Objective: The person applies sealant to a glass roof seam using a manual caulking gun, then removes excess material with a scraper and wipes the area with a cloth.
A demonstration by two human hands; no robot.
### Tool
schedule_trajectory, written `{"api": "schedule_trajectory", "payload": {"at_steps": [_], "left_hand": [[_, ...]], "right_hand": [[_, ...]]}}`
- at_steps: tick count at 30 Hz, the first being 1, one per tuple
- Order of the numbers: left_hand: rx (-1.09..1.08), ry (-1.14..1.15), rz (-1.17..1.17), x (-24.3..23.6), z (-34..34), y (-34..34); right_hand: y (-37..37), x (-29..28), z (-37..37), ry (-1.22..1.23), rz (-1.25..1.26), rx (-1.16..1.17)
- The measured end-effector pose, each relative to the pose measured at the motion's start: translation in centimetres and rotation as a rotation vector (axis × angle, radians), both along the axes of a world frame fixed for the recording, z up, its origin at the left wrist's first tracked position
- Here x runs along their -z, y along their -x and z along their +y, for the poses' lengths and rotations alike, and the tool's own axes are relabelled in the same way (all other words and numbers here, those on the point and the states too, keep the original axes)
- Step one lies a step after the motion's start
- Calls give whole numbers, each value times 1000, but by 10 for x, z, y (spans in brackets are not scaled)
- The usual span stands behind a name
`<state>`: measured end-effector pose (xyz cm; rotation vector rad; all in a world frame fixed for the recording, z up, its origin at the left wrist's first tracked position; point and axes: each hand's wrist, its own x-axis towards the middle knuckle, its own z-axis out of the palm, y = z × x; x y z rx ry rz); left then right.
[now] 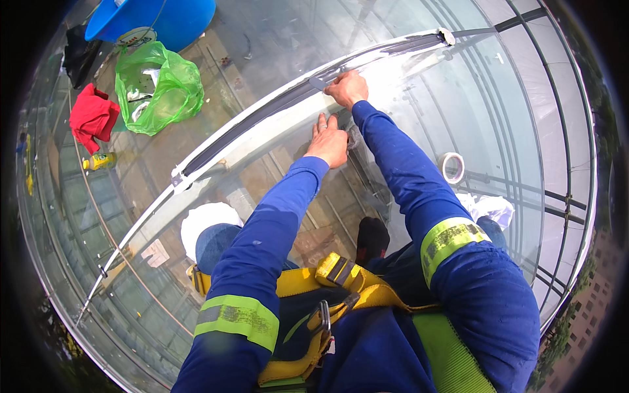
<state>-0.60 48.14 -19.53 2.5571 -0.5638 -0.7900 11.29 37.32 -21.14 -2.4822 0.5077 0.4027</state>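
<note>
My right hand [347, 88] is closed round a flat grey scraper [318, 84], which touches a long dark strip of sealant [239, 126] along a seam in the glass. White edging [251, 139] runs beside the dark strip. My left hand [329, 144] is just below and to the left of my right, fingers stretched toward the seam by the white edging, with nothing visible in it. Both forearms are in blue sleeves with reflective bands. A white roll of tape [452, 156] lies on the glass right of my right forearm.
A blue tub [177, 23], green plastic bag [177, 92], red cloth [92, 114], yellow bottle [98, 161] and black item [78, 56] are at upper left. White cloths [203, 223] [485, 208] lie by my knees. Curved metal framing [565, 196] and the glass edge are at right.
</note>
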Motion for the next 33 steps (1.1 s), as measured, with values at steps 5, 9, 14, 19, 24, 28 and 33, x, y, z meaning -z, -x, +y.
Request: {"api": "schedule_trajectory", "payload": {"at_steps": [5,9,14,19,24,28,33], "left_hand": [[-160,137,-106,19,-23,14],[-389,173,-76,33,-48,17],[-477,126,-35,48,-65,19],[-323,-95,270,18,-70,2],[-343,-137,316,13,-72,-4],[-345,-184,318,15,-79,-6],[-354,-237,319,18,-82,-7]], "right_hand": [[-5,-1,-17,5,28,2],[-9,-3,-30,6,30,5],[-14,-4,-45,-14,-2,-20],[-21,0,-66,-11,3,-24],[-27,-1,-78,-34,-10,-32],[-34,2,-96,10,-109,-53],[-44,-3,-118,-29,-72,-57]]}}
